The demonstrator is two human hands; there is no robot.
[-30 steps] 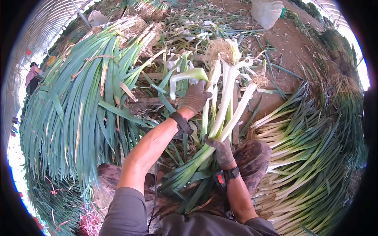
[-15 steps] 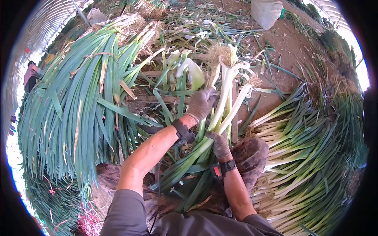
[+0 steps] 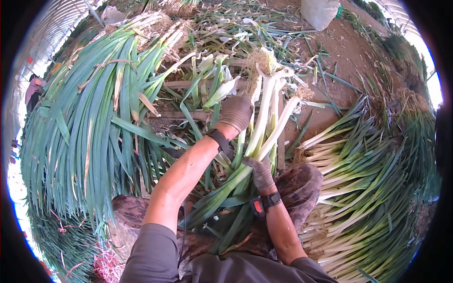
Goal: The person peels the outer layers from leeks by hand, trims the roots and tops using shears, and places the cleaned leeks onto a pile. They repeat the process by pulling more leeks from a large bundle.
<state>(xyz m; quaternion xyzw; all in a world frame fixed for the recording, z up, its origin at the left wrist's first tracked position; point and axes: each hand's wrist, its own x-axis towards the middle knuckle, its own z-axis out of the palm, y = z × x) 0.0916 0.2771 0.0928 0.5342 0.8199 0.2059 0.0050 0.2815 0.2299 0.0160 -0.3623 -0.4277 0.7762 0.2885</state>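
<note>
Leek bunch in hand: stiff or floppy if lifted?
White stalks probably stiff: they stand straight above the right hand. Green leaves likely floppy, splaying below the grip. The pale outer leaf in the left hand may tear or slip off.

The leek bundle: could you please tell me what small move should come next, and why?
Probably the left hand should peel the loose outer leaf away: it already curls off the white stalks, while the right hand clamps the bundle.

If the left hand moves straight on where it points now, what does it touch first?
Likely the white stalks of the green leek bundle, right beside the grey-gloved left hand; depth is unclear.
</note>
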